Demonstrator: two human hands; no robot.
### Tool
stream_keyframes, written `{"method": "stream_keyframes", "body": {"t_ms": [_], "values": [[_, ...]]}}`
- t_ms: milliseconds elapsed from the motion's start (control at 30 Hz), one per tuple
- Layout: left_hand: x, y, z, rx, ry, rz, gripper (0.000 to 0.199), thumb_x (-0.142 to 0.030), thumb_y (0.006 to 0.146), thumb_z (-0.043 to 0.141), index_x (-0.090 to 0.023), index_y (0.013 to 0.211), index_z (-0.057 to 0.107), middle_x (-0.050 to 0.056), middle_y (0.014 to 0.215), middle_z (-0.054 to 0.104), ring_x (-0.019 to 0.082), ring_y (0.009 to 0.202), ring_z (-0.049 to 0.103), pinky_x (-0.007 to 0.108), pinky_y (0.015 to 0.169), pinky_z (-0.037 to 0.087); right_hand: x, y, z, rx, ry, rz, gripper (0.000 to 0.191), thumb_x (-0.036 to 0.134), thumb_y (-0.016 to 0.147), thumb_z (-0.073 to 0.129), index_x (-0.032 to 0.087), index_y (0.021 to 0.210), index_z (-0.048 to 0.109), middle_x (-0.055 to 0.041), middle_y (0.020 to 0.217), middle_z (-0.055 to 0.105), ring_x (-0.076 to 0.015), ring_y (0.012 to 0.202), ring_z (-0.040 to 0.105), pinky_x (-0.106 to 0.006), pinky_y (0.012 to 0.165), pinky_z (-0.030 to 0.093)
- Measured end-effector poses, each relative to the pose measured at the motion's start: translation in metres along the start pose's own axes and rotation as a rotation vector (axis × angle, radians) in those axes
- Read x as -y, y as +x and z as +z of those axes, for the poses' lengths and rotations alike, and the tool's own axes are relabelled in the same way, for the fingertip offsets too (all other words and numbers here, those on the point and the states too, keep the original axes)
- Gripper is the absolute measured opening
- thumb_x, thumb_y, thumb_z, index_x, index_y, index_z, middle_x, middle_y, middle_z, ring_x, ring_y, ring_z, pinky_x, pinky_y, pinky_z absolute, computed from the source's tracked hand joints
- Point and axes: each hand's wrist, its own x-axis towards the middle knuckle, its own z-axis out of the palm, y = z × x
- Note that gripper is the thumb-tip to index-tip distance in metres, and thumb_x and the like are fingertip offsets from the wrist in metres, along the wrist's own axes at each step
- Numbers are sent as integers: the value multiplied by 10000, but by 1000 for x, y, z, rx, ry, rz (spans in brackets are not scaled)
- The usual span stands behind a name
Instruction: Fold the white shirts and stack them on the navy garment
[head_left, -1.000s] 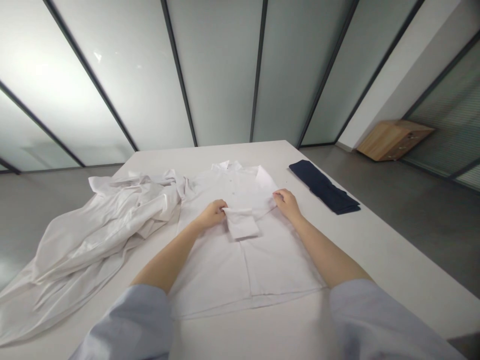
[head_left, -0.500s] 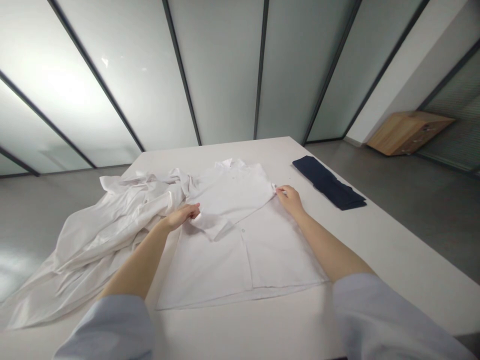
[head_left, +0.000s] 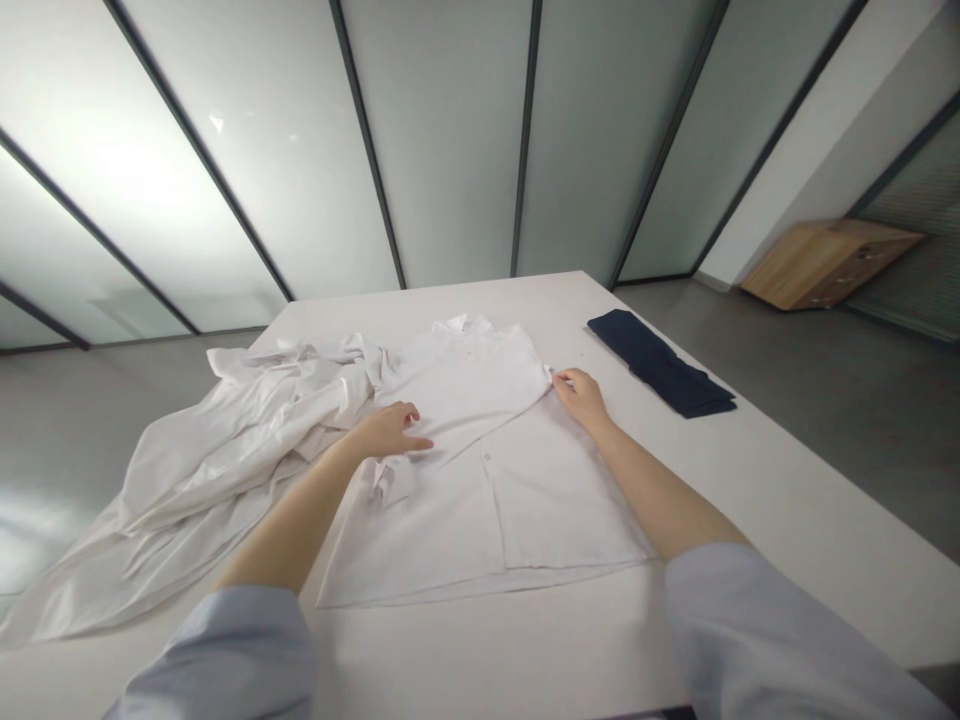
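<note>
A white button-up shirt point(head_left: 525, 510) lies spread on the table, collar at the far end and hem toward me. One of its sleeves point(head_left: 480, 405) is laid slantwise across the front, and its cuff point(head_left: 394, 482) sits crumpled at the left side. Just over that sleeve, near the cuff, my left hand point(head_left: 386, 432) is open, thumb and fingers apart, holding nothing. At the shirt's right edge, my right hand point(head_left: 579, 395) pinches a bit of the white fabric between thumb and fingers. A small button shows on the front below the sleeve.
A heap of rumpled white cloth point(head_left: 240, 450) covers the table's left side and hangs over its edge. Folded dark navy cloth point(head_left: 660, 365) lies on the right of the white table point(head_left: 750, 500). Beyond are frosted glass panels and a wooden cabinet point(head_left: 825, 262) on the floor.
My left hand has let go of the cuff end and opened, shifting slightly right. The cuff has dropped to the shirt's left side. My right hand keeps its pinch in place.
</note>
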Motion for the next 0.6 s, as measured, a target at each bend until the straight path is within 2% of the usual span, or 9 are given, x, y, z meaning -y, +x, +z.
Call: {"method": "stream_keyframes", "body": {"t_ms": [100,167,233,333,400,467,533,600], "values": [[-3,-11,13,12,85,133,1073,-711,452,750,-216,1366,485,161,1450,461,362,1347,394,402,1032,371,0,0,0,-2,13,4,236,290,828,464,188,799,675,-85,906,703,-218,878,620,-324,823,464],[-3,-18,18,47,51,228,1172,-729,453,744,-224,1448,383,152,1540,330,346,1429,256,401,1098,297,-1,1,0,-4,22,7,231,287,819,470,181,793,673,-90,901,703,-217,870,621,-320,814,463],[-1,-22,19,56,-44,257,1053,-726,605,666,-224,1472,343,131,1547,324,300,1425,285,370,1107,294,-1,1,1,-4,31,5,227,284,813,474,176,793,672,-93,898,703,-216,864,621,-316,807,462],[1,-20,14,-45,-137,114,732,-649,849,421,-203,1430,409,116,1461,465,253,1318,456,352,1063,362,-2,2,2,-5,40,1,225,283,814,474,178,790,671,-89,894,705,-213,862,618,-312,800,460],[1,-16,10,-60,-72,-33,661,-615,857,400,-176,1338,512,128,1339,574,263,1212,550,353,1008,415,-3,2,3,-6,42,3,220,282,816,475,182,784,669,-83,887,705,-211,860,617,-309,795,459],[1,-12,7,8,45,-128,624,-594,786,506,-159,1223,599,136,1229,634,283,1135,595,349,958,450,-4,3,4,-2,44,-3,214,282,816,481,185,776,667,-79,877,704,-209,853,616,-306,788,459],[0,-9,7,69,100,-154,574,-540,737,575,-164,1167,631,138,1208,644,297,1132,594,353,961,447,-6,5,6,6,48,-15,209,281,817,485,190,768,666,-73,863,703,-208,847,617,-304,785,459],[-1,-8,7,68,12,-157,559,-509,750,571,-181,1201,617,130,1255,628,296,1179,569,361,994,427,-8,6,7,15,53,-12,208,279,819,484,197,763,667,-63,854,703,-206,845,616,-304,784,459]]}}
